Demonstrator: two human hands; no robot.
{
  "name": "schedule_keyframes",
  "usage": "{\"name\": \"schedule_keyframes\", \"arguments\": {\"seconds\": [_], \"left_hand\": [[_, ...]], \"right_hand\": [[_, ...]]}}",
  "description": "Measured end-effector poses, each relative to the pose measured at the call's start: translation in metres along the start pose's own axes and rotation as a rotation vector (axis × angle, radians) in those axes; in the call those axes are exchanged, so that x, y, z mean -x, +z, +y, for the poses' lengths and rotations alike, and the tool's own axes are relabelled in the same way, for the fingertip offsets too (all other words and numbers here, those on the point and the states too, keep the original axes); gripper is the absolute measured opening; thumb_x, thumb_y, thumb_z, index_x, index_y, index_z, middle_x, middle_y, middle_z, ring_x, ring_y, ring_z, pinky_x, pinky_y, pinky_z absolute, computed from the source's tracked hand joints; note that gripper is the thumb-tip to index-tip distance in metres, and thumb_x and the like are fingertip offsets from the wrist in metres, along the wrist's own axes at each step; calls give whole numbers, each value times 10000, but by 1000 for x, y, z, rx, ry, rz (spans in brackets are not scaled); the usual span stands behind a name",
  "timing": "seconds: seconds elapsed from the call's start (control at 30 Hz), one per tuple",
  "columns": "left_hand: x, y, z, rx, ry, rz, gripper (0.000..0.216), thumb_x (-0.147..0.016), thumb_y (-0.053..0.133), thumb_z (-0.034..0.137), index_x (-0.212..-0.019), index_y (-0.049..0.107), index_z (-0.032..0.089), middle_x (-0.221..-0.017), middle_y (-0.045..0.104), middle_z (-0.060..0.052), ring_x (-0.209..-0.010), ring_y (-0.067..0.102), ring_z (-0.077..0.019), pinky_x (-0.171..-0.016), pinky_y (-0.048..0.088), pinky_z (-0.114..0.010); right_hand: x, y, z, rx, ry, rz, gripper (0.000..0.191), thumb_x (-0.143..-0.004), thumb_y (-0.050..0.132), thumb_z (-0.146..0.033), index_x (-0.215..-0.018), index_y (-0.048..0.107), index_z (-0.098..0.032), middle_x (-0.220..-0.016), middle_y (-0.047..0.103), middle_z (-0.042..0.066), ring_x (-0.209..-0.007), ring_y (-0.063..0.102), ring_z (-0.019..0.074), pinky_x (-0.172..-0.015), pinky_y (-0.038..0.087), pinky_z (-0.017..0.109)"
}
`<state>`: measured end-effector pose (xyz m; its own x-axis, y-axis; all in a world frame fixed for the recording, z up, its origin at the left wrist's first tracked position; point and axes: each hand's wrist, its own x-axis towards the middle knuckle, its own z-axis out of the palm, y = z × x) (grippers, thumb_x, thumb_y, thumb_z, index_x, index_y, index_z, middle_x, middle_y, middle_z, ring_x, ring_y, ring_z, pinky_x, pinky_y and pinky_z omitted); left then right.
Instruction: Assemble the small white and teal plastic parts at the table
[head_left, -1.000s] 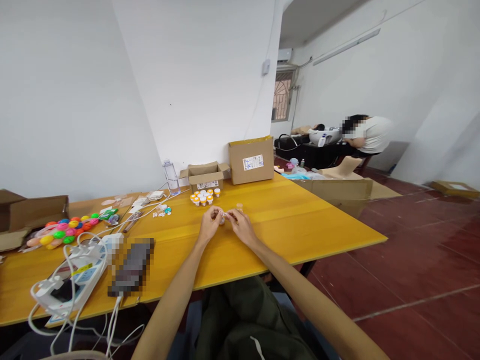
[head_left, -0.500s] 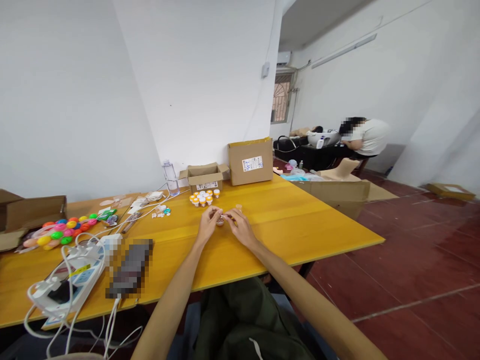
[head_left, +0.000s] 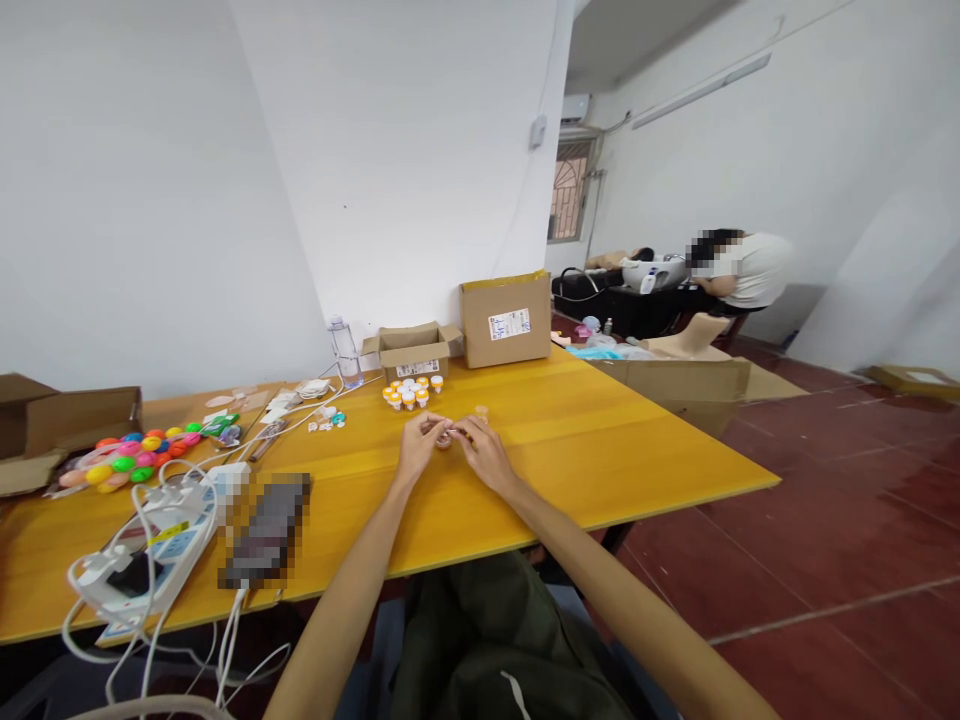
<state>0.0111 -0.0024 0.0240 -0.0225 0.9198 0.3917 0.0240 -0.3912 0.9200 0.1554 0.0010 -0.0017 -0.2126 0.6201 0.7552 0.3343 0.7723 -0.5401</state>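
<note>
My left hand and my right hand meet over the yellow table, fingertips pinched together on a small pale piece too small to name. Just below the fingertips sits a small round, reddish-clear item, partly covered by the fingers. Beyond my hands stands a cluster of several small white pieces with orange rims. A small clear disc lies behind my right hand.
An open carton and a closed cardboard box stand by the wall, beside a clear bottle. Left are a power strip with cables, a blurred dark device and colourful balls. A person sits far right.
The view has shifted slightly, so the table and its objects appear a little further right. Both hands stay together at the same spot, with the fingers moving only a little.
</note>
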Motion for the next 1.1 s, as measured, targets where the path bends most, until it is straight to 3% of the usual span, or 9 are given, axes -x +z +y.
{"name": "schedule_keyframes", "arguments": {"seconds": [0.2, 0.33, 0.47, 0.8, 1.1], "left_hand": [[-1, -2, -5, 16, -45, -44, 305, -607, 798, 409, -785, 757, 165, -776, 760, -68, -725, 693, -207, -687, 567, -326], [-2, -2, -9, 39, -88, -93, 381, -579, 820, 378, -887, 764, 160, -828, 767, -76, -745, 694, -210, -658, 561, -313], [-2, -2, -8, 40, -77, -84, 320, -605, 804, 342, -869, 766, 165, -851, 767, -84, -766, 704, -219, -668, 565, -312], [-2, 0, -1, -4, -66, -46, 222, -617, 788, 333, -760, 747, 168, -683, 738, -54, -646, 684, -192, -600, 554, -289], [1, 2, 2, -46, -67, -44, 224, -613, 777, 340, -745, 752, 161, -710, 745, -54, -656, 680, -185, -597, 550, -272]], "right_hand": [[-1, 1, 6, -36, 41, 32, 194, -918, 491, -301, -852, 666, -251, -861, 673, 51, -820, 613, 209, -772, 497, 339], [-2, 1, 8, -105, 118, 74, 159, -900, 511, -304, -867, 653, -240, -872, 702, 46, -801, 639, 203, -764, 516, 338], [-2, 1, 7, -157, 167, 80, 134, -886, 528, -315, -862, 635, -237, -875, 716, 47, -788, 656, 202, -760, 528, 337], [-3, 0, 5, -152, 161, 117, 150, -885, 518, -341, -862, 625, -239, -865, 713, 53, -798, 660, 214, -766, 532, 346], [-2, 1, 4, -185, 169, 109, 194, -893, 527, -388, -870, 652, -242, -864, 718, 45, -786, 664, 205, -707, 549, 321]]}}
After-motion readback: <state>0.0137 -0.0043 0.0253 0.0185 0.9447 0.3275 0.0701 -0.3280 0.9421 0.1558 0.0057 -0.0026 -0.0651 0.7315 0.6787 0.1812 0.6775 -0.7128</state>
